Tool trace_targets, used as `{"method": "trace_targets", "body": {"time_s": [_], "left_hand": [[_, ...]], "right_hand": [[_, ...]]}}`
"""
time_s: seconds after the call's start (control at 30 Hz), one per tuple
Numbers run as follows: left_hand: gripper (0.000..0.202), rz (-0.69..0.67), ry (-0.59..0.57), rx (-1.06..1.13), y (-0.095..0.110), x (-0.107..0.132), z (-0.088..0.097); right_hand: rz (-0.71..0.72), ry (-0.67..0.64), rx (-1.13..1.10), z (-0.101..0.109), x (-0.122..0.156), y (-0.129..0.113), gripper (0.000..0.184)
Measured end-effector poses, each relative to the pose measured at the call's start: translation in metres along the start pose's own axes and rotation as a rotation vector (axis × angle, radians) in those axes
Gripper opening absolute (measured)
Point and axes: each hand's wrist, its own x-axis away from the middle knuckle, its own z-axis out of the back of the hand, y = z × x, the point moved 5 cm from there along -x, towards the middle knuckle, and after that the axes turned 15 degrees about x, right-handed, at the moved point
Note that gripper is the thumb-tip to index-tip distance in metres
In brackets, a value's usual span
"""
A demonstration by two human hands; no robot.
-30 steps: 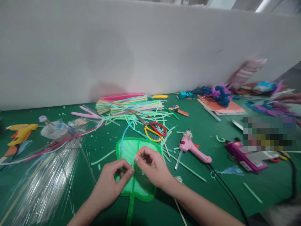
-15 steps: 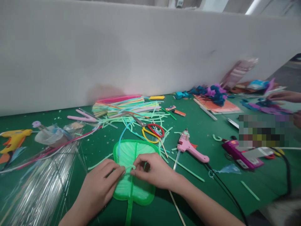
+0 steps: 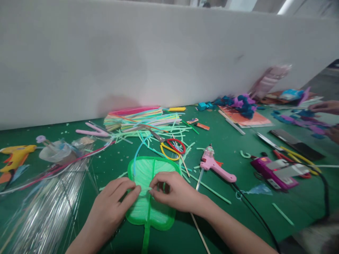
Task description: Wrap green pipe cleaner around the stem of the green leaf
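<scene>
A green leaf-shaped piece (image 3: 137, 211) with a raised green rim, a midrib and a stem lies on the table in front of me. Above its middle, a short pale green tube (image 3: 146, 191) spans the small gap between my fingertips. My right hand (image 3: 174, 190) pinches one end between thumb and forefinger. At the other end are the closed fingertips of my left hand (image 3: 113, 201), which partly hide it. Beyond the leaf lie scissors (image 3: 172, 149) with red and yellow handles. A pink glue gun (image 3: 215, 165) rests to the right of my hands.
Bundled coloured tubes (image 3: 143, 120) lie by the white partition (image 3: 159, 63). To the left are clear strands (image 3: 53, 208), a plastic cup (image 3: 59, 153) and a yellow glue gun (image 3: 17, 155). Rightward sit a purple device (image 3: 272, 174), a cleaver-like blade (image 3: 296, 143) and another person's hand (image 3: 325, 107).
My fingers have shifted slightly on the pale green tube, and less of it shows between them. The other person's hand has moved a little to the right.
</scene>
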Motion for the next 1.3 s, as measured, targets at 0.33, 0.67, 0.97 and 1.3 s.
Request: {"method": "trace_targets", "body": {"time_s": [0.33,0.67,0.97,1.3], "left_hand": [[0.030,0.039,-0.007,0.038,0.004,0.001,-0.006],[0.025,0.010,-0.005,0.061,0.004,-0.004,-0.001],[0.029,0.030,-0.013,0.082,0.003,-0.002,-0.003],[0.030,0.041,-0.033,0.099,0.005,0.000,-0.005]], "right_hand": [[0.045,-0.078,0.136,-0.006,0.002,-0.004,0.009],[0.040,-0.057,0.142,-0.003,0.002,0.000,0.006],[0.053,-0.124,0.121,-0.011,0.001,-0.003,0.005],[0.043,-0.129,0.139,-0.013,0.001,-0.003,0.006]]}}
